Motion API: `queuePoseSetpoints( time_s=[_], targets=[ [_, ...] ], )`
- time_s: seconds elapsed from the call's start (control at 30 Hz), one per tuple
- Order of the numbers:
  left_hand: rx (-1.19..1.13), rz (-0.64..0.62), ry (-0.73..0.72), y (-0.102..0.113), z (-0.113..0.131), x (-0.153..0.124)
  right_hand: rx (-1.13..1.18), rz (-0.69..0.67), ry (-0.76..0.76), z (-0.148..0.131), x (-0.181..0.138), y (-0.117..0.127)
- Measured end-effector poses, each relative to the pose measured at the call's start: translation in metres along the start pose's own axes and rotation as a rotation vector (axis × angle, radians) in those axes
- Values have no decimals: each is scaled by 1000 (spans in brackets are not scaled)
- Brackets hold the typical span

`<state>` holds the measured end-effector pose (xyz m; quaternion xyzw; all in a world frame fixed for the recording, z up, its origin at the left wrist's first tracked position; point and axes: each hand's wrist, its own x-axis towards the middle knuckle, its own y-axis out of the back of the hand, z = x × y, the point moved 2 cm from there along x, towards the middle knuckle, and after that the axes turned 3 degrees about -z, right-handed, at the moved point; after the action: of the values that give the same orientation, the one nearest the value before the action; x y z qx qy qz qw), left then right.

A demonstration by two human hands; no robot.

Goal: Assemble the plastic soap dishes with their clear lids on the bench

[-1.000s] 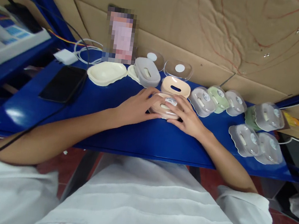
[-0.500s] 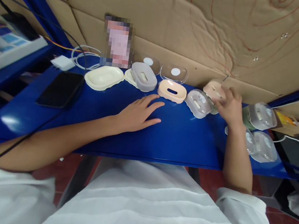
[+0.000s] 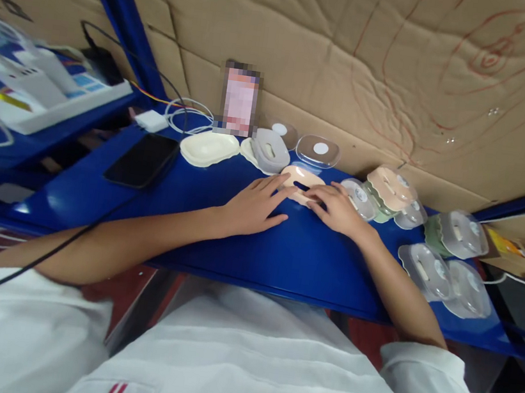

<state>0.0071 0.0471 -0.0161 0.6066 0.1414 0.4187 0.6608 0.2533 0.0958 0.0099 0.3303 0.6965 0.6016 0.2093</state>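
Head view shows the left hand (image 3: 254, 205) lying palm down on the blue shelf (image 3: 292, 262), fingers loosely spread, its fingertips touching the near left edge of a peach soap-dish base (image 3: 301, 182). The right hand (image 3: 338, 210) comes in from the other side, fingers extended and slightly apart, resting against the right edge of the same base; neither hand closes around it. The base sits flat on the shelf between the two hands. Just behind it stand a grey soap dish (image 3: 271, 151) and a clear lid (image 3: 318, 150), with a cream tray (image 3: 209, 148) to their left. A black phone (image 3: 141, 159) lies further left. To the right, a peach lidded box (image 3: 392, 186) is stacked on other boxes, and more clear-lidded boxes (image 3: 446, 272) sit near the shelf's right end.
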Motion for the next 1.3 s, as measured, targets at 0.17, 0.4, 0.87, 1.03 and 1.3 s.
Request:
queuePoseSetpoints(
  time_s=[0.17, 0.4, 0.87, 1.03, 1.3],
  targets=[
    [68, 34, 161, 0, -23, 7, -5, -63, 48, -16, -12, 7],
    [-76, 52, -39, 8, -32, 15, -305, 14, -118, -29, -46, -2],
    [168, -82, 99, 0, -41, 11, -102, 381, -195, -45, -47, -3],
    [99, -117, -173, 0, -7, -1, -27, 462, 83, -79, -51, 1],
    [127, -85, -532, 7, 7, -13, 10, 374, 91, -53, -45, -5]
  ],
)
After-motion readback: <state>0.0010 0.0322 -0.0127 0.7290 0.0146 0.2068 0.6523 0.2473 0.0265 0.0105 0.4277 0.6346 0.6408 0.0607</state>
